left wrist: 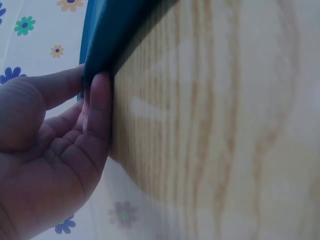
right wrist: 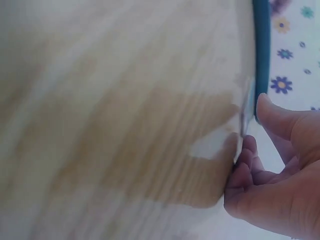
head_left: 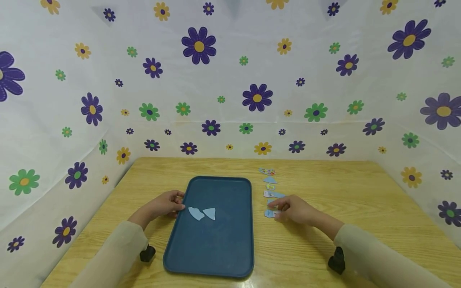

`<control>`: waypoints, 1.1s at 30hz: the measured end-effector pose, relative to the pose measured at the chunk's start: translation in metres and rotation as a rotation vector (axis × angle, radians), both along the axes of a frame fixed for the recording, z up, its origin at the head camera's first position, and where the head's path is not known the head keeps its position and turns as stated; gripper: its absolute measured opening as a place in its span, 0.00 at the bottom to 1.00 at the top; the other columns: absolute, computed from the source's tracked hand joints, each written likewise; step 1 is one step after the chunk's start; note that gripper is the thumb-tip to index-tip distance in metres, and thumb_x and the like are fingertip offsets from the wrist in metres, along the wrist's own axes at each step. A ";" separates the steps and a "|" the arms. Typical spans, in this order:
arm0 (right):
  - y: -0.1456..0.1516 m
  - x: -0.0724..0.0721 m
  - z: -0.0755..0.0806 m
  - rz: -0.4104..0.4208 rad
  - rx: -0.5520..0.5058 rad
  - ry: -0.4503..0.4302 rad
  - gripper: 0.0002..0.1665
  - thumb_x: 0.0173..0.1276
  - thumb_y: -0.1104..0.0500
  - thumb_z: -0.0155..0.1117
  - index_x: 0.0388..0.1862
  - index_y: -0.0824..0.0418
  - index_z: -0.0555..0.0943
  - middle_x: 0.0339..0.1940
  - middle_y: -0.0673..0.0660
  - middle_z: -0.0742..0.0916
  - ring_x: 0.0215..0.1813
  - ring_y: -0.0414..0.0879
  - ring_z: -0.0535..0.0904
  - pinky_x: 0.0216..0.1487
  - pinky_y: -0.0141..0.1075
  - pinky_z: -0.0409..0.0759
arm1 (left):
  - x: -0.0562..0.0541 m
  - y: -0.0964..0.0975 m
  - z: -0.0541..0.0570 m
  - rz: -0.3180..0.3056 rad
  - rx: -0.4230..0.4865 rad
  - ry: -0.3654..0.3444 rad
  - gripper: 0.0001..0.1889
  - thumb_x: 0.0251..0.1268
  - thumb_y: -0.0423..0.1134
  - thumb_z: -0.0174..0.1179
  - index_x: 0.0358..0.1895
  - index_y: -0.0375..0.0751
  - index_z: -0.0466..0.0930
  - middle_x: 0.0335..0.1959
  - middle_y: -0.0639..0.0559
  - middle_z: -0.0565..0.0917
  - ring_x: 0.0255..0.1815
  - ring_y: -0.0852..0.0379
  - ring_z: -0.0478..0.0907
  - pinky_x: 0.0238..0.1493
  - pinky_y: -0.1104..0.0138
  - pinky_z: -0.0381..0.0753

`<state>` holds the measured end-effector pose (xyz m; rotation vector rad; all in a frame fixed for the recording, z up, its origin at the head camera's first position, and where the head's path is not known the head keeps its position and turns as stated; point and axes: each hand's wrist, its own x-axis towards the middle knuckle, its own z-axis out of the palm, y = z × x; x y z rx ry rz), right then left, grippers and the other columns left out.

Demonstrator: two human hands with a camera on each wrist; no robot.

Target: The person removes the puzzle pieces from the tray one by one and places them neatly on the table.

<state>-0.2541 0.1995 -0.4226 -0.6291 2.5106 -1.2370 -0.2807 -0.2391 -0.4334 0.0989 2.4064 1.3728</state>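
In the head view, two pale blue pieces are laid within the dark blue tray, near its left edge; the others appear left to be handled — a column of printed pieces is lined up on the table, right of the tray. Their printing is too small to be read. The nearest ones are touched by the right hand. In the left wrist view, the tray's rim is pinched by the left hand. In the right wrist view, thumb and fingers are parted beside a thin piece — whether it is gripped cannot be told.
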 end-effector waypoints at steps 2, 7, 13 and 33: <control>0.002 -0.001 0.002 -0.016 -0.011 -0.016 0.20 0.63 0.67 0.67 0.55 0.68 0.81 0.28 0.55 0.78 0.30 0.46 0.68 0.29 0.33 0.68 | 0.001 0.000 0.001 0.001 -0.001 -0.002 0.23 0.68 0.28 0.57 0.64 0.28 0.65 0.36 0.44 0.73 0.33 0.51 0.74 0.35 0.63 0.78; 0.002 -0.002 0.007 -0.054 -0.040 -0.032 0.21 0.65 0.67 0.66 0.57 0.67 0.80 0.35 0.57 0.79 0.34 0.48 0.69 0.33 0.36 0.69 | 0.001 0.001 0.000 0.002 -0.003 -0.005 0.23 0.68 0.29 0.58 0.64 0.28 0.65 0.36 0.44 0.73 0.34 0.51 0.74 0.36 0.64 0.78; -0.008 -0.003 0.008 -0.073 -0.094 -0.037 0.22 0.66 0.65 0.65 0.59 0.64 0.80 0.45 0.62 0.80 0.40 0.50 0.73 0.37 0.38 0.75 | 0.001 0.001 -0.001 0.001 0.003 -0.006 0.23 0.69 0.29 0.57 0.65 0.29 0.65 0.36 0.44 0.73 0.34 0.51 0.74 0.36 0.63 0.78; -0.110 0.001 0.005 -0.017 -0.161 -0.042 0.27 0.62 0.62 0.71 0.62 0.62 0.78 0.56 0.60 0.81 0.49 0.50 0.75 0.41 0.38 0.77 | -0.002 0.000 -0.002 0.015 -0.020 -0.004 0.23 0.70 0.29 0.56 0.65 0.30 0.65 0.38 0.44 0.72 0.35 0.51 0.73 0.36 0.63 0.79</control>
